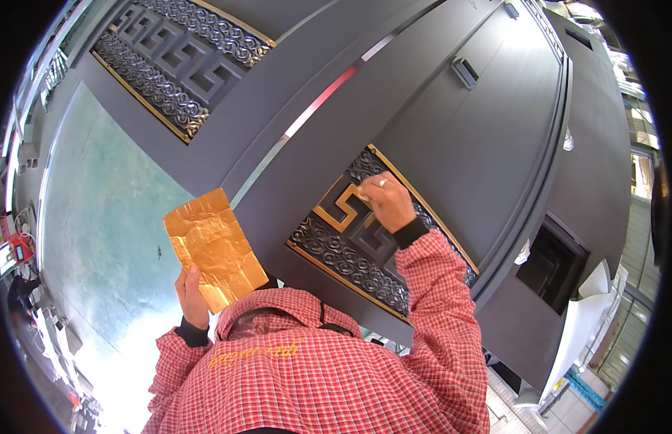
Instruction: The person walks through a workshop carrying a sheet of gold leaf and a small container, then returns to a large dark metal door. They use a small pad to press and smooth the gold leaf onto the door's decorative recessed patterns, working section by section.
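The left hand (pixel 193 298) is raised, its thumb and fingers pinched on the lower corner of a crinkled sheet of gold leaf (pixel 214 248), which stands up above the hand and tilts a little to the right. The sheet is creased all over and shines orange-gold against the pale green ground (pixel 112 217) behind it. Below the hand a dark cuff shows under the red checked sleeve (pixel 178 362).

To the right, the right hand (pixel 386 202) is closed, fingers bunched together around a small pale pad (pixel 361 195) that pokes out at the left of the knuckles and is pressed onto the ornamental panel (pixel 350 253) of a dark grey metal door (pixel 459 145). Just left of that hand, part of the raised key-pattern fret (pixel 341 210) is already gold; below the hand the fret is still dark, bordered by a band of scrollwork. A ring shows on one finger. Up and to the right of the hand sits a recessed door handle (pixel 464 72).
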The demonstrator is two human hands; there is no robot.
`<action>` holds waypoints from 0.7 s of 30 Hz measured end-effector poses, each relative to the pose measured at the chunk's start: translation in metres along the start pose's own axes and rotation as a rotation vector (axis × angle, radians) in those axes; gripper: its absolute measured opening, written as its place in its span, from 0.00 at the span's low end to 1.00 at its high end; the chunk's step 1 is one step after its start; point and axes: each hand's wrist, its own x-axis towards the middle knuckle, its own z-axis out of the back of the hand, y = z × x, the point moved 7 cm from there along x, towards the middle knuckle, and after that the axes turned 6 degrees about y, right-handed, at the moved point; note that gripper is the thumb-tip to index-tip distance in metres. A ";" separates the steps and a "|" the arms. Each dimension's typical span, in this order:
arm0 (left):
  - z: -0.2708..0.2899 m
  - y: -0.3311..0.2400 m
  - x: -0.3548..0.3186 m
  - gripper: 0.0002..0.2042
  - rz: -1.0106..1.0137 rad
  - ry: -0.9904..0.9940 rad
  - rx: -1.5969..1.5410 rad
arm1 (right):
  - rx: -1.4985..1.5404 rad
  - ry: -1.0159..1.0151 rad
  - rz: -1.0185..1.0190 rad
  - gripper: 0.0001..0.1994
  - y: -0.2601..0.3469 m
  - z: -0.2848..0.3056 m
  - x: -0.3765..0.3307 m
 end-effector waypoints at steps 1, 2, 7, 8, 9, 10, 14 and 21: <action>-0.002 0.000 0.000 0.15 -0.002 0.006 0.004 | 0.033 -0.017 0.021 0.06 0.000 -0.004 0.004; -0.004 0.000 -0.001 0.15 -0.003 0.012 0.008 | 0.005 0.033 0.010 0.06 -0.006 -0.010 -0.001; -0.007 -0.003 -0.007 0.15 -0.019 -0.056 0.024 | -0.063 0.234 -0.051 0.06 -0.023 -0.011 -0.028; -0.004 -0.003 -0.006 0.15 -0.015 -0.065 0.019 | -0.024 0.195 -0.066 0.05 -0.021 -0.002 -0.032; 0.005 0.003 -0.006 0.14 -0.032 -0.084 0.101 | 0.026 0.108 -0.082 0.06 -0.018 0.009 -0.031; 0.014 0.013 -0.006 0.14 -0.033 -0.087 0.154 | 0.084 0.026 -0.093 0.06 -0.012 0.017 -0.030; -0.009 -0.011 -0.017 0.15 -0.011 -0.070 -0.126 | 0.166 -0.046 -0.167 0.12 0.016 0.018 -0.013; 0.026 -0.012 -0.016 0.18 -0.044 0.018 -0.252 | 0.479 -0.218 -0.390 0.13 0.046 0.006 -0.011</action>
